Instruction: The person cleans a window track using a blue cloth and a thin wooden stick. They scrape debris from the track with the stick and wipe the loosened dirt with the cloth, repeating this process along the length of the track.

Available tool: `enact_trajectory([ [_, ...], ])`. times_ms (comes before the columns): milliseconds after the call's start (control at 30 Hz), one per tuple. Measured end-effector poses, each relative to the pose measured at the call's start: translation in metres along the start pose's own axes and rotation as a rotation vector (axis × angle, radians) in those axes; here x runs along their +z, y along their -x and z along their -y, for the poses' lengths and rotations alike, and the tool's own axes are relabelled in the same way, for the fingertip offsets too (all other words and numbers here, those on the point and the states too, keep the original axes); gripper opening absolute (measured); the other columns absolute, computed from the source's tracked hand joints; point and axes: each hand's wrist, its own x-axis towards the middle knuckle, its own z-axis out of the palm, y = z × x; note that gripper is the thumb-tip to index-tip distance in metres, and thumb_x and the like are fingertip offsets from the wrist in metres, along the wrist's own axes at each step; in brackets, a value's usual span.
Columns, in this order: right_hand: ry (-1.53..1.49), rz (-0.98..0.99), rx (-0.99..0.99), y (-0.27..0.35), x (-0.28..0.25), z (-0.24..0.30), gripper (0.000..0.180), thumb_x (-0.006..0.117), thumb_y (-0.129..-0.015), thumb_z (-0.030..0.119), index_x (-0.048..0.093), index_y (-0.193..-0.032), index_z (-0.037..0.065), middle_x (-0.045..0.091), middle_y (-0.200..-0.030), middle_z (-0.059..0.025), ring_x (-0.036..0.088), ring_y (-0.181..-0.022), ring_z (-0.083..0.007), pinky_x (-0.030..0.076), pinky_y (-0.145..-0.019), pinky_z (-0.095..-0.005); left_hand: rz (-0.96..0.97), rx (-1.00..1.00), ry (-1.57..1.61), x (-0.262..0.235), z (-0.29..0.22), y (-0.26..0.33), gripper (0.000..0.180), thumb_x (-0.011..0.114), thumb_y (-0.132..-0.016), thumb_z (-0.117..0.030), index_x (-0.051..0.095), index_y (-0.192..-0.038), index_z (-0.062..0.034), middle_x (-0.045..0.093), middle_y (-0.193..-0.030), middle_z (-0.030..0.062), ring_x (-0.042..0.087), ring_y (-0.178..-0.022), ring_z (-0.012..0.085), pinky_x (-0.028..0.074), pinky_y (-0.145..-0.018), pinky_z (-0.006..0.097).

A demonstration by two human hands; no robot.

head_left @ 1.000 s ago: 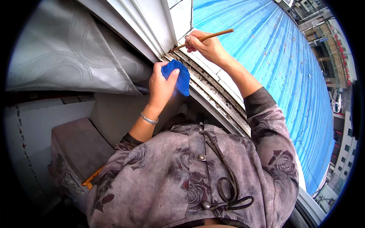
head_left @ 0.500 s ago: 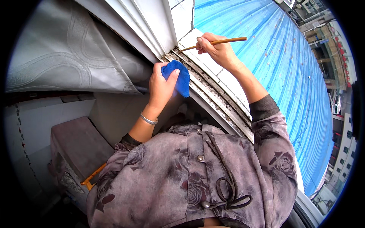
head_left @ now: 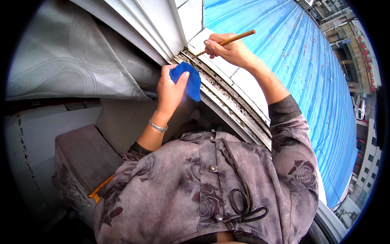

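Note:
A dirt-filled window track [head_left: 231, 96] runs diagonally from the window frame corner down toward my right side. My right hand [head_left: 235, 52] pinches a wooden chopstick [head_left: 241, 36]. Its thin tip points down into the track near the corner, and its thick end sticks out up to the right. With fingers and thumb, my left hand [head_left: 170, 90] grips a blue cloth [head_left: 190, 81] at the inner edge of the track, just below the chopstick's tip. The cloth covers part of the rails there.
White window frame [head_left: 158, 24] rises at the track's far end. A grey patterned curtain [head_left: 89, 65] hangs at the left. Below it stands a brown-topped box-like piece [head_left: 85, 152]. Outside lie a white tiled ledge [head_left: 248, 85] and a blue corrugated roof [head_left: 292, 81].
The chopstick's tip has shifted a little along the track, away from the corner, and the stick is steeper. My left hand still holds the cloth in nearly the same place.

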Motion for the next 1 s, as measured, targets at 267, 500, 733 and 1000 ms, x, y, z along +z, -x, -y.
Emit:
enact_trajectory([
  [267, 0.081, 0.025, 0.016, 0.033, -0.027, 0.023, 0.034, 0.051, -0.099, 0.025, 0.060, -0.080, -0.002, 0.064, -0.071, -0.0073, 0.065, -0.068, -0.0129, 0.053, -0.061, -0.0262, -0.019, 0.006, -0.004, -0.001, -0.005, 0.002, 0.038, 0.071, -0.082, -0.025, 0.054, -0.105, -0.0008, 0.066, -0.090, 0.0189, 0.065, -0.082, 0.0324, 0.051, -0.075, 0.040],
  [500, 0.596, 0.325, -0.043, 0.040, -0.023, 0.057, 0.029, 0.054, -0.095, 0.023, 0.057, -0.077, 0.000, 0.060, -0.066, -0.0115, 0.056, -0.056, -0.0252, 0.046, -0.057, -0.0361, -0.014, -0.022, 0.024, -0.002, 0.002, 0.003, 0.038, 0.071, -0.083, -0.024, 0.054, -0.106, -0.0005, 0.066, -0.090, 0.0192, 0.065, -0.081, 0.0309, 0.051, -0.074, 0.039],
  [733, 0.038, -0.168, -0.095, 0.033, -0.002, 0.046, 0.029, 0.052, -0.097, 0.019, 0.061, -0.083, -0.004, 0.065, -0.072, -0.0084, 0.065, -0.069, -0.0135, 0.053, -0.063, -0.0274, -0.034, -0.007, 0.076, 0.000, 0.004, 0.004, 0.037, 0.072, -0.082, -0.024, 0.054, -0.105, -0.0007, 0.067, -0.089, 0.0172, 0.066, -0.080, 0.0281, 0.051, -0.074, 0.038],
  [1000, 0.358, -0.208, -0.486, 0.009, 0.053, 0.009, 0.014, 0.061, -0.087, 0.010, 0.055, -0.077, 0.002, 0.055, -0.067, -0.0135, 0.057, -0.061, -0.0316, 0.045, -0.055, -0.0384, -0.026, -0.024, 0.111, -0.003, 0.006, 0.008, 0.037, 0.073, -0.082, -0.022, 0.054, -0.105, -0.0009, 0.067, -0.090, 0.0165, 0.066, -0.082, 0.0269, 0.051, -0.074, 0.037],
])
